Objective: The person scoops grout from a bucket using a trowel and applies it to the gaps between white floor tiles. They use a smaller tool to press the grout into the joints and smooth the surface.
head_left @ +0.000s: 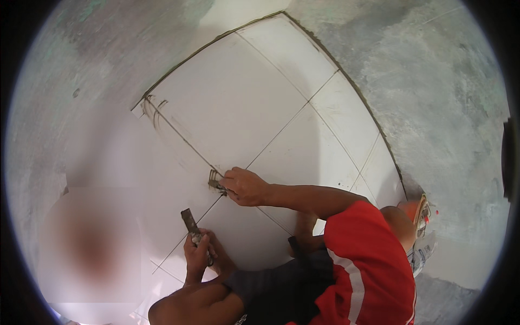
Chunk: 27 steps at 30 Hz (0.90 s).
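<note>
My right hand (244,187) reaches in from the red sleeve and presses down at a crossing of joints in the white floor tiles (260,97). Its fingers are closed on a small flat scraper (214,182) smeared with grey grout, partly hidden by the fingers. Closer to my bent knee, my left hand (196,252) grips a putty knife (189,221), whose blade points up and away and carries dark grout. Curved grout smears (157,111) mark the tile near the far left corner, and thin dark lines run along the joints.
Rough grey cement (433,70) borders the tiles along a dark mortar edge. An orange object (413,212) and a clear plastic bag (423,253) lie by my right knee. A dark object (508,160) stands at the right rim. The lower left is blurred out.
</note>
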{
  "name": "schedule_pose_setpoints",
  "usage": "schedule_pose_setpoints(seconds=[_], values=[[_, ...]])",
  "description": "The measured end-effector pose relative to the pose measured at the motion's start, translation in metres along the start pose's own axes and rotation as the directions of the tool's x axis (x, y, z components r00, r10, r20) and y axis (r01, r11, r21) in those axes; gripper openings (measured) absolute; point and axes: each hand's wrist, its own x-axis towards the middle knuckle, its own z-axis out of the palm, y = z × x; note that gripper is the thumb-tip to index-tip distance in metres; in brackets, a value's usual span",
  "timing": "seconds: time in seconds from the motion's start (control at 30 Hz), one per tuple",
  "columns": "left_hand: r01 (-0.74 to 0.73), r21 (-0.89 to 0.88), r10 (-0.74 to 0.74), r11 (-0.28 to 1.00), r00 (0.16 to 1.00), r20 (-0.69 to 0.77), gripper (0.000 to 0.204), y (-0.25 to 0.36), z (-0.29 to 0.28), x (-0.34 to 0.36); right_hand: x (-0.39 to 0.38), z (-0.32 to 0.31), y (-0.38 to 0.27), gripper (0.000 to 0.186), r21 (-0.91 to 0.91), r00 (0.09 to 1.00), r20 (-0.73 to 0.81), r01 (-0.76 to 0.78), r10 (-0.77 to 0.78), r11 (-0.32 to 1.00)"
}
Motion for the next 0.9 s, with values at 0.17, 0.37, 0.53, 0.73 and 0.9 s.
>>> schedule_pose_setpoints(seconds=[0.17, 0.37, 0.53, 0.73, 0.9], values=[[0.014, -0.020, -0.013, 1.000, 1.000, 0.025, 0.018, -0.002, -0.002, 0.004, -0.011, 0.002, 0.003, 0.025, -0.108, 0.990, 0.125, 0.080, -0.067, 0.991], [0.037, 0.038, -0.040, 0.999, 0.996, 0.077, 0.018, 0.003, -0.011, 0.007, -0.019, -0.007, 0.002, 0.024, 0.085, 0.976, -0.178, -0.110, 0.124, 0.990], [0.110, 0.065, -0.116, 0.992, 0.988, 0.100, 0.019, 0.008, -0.007, 0.009, -0.035, -0.017, 0.007, 0.042, -0.073, 0.925, -0.263, -0.304, 0.276, 0.950], [0.132, 0.102, -0.148, 0.986, 0.976, 0.158, 0.021, 0.006, -0.007, 0.010, -0.043, 0.035, -0.036, 0.038, 0.002, 0.971, -0.132, -0.198, 0.197, 0.980], [0.040, 0.088, -0.052, 0.995, 0.990, 0.130, 0.020, -0.008, -0.022, 0.006, -0.013, 0.043, -0.039, 0.033, 0.245, 0.976, -0.041, -0.198, 0.214, 0.949]])
